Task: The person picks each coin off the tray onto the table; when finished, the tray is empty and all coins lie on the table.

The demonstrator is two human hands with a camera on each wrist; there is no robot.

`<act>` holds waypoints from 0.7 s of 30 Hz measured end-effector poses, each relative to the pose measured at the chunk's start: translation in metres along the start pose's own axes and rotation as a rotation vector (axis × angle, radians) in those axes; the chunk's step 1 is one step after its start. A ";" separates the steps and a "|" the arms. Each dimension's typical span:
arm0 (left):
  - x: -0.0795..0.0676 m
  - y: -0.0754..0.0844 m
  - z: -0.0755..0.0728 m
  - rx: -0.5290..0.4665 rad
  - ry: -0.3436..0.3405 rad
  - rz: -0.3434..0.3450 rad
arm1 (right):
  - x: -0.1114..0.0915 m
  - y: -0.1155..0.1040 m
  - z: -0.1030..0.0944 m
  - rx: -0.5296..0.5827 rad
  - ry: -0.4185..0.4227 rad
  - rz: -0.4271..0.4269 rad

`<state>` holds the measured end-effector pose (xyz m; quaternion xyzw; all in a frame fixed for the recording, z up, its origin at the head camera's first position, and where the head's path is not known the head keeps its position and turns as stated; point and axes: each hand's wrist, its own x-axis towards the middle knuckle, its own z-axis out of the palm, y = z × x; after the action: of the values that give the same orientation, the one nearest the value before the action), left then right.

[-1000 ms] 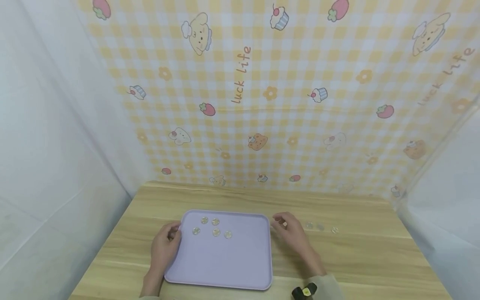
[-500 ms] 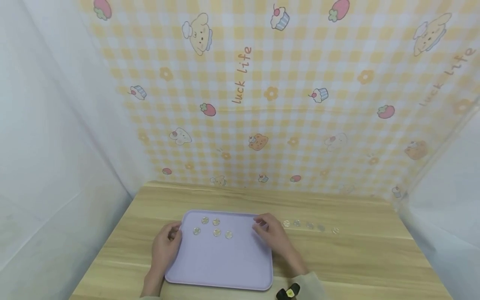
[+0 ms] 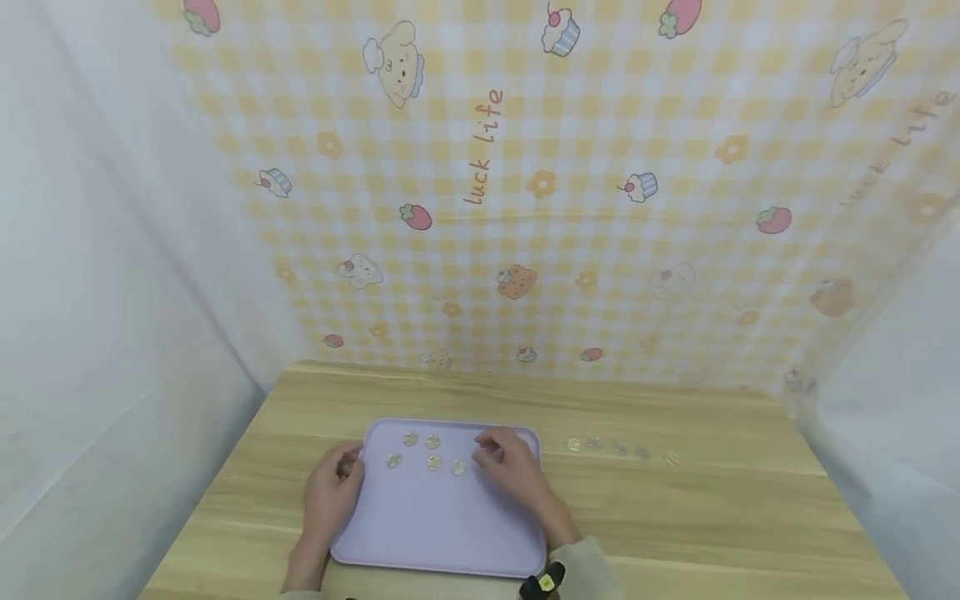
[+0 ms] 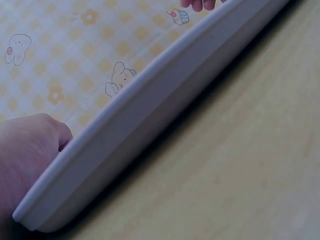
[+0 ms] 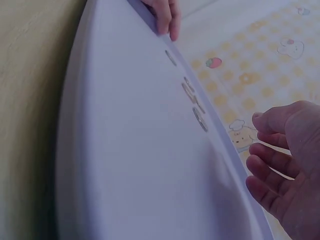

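Observation:
My left hand (image 3: 332, 487) holds the left rim of a pale purple tray (image 3: 450, 525), its fingers curled at the edge. Several shiny round coins (image 3: 433, 463) lie in the tray's upper left part. Over the tray's upper right part is my right hand (image 3: 513, 467), just right of the nearest coin. In the right wrist view the fingers of this right hand (image 5: 290, 165) are bent, thumb and index tips close together; I cannot tell whether a coin is between them. The left wrist view shows the tray's outer wall (image 4: 140, 130) and part of my left hand (image 4: 30, 155).
A row of several more coins (image 3: 620, 448) lies on the wooden table (image 3: 712, 517), right of the tray. Behind the table hangs a yellow checked cloth (image 3: 570, 250) with cartoon prints. White sheets (image 3: 112, 333) close off both sides.
My right hand has moved left from beside the coin row to over the tray, uncovering two coins in the row. My left hand and the tray stay put.

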<state>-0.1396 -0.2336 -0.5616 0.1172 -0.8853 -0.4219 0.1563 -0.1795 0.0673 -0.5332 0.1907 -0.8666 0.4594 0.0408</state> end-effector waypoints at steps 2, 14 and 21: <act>0.000 0.001 0.001 0.000 -0.003 0.002 | 0.001 0.000 0.004 -0.016 0.004 0.004; 0.000 0.003 0.001 0.007 0.008 -0.004 | 0.010 -0.006 0.045 -0.143 0.108 -0.084; 0.001 0.003 0.000 0.012 0.000 -0.004 | 0.008 -0.012 0.055 -0.245 0.090 -0.100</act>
<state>-0.1409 -0.2317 -0.5592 0.1198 -0.8877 -0.4168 0.1547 -0.1768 0.0140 -0.5536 0.2065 -0.9030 0.3553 0.1253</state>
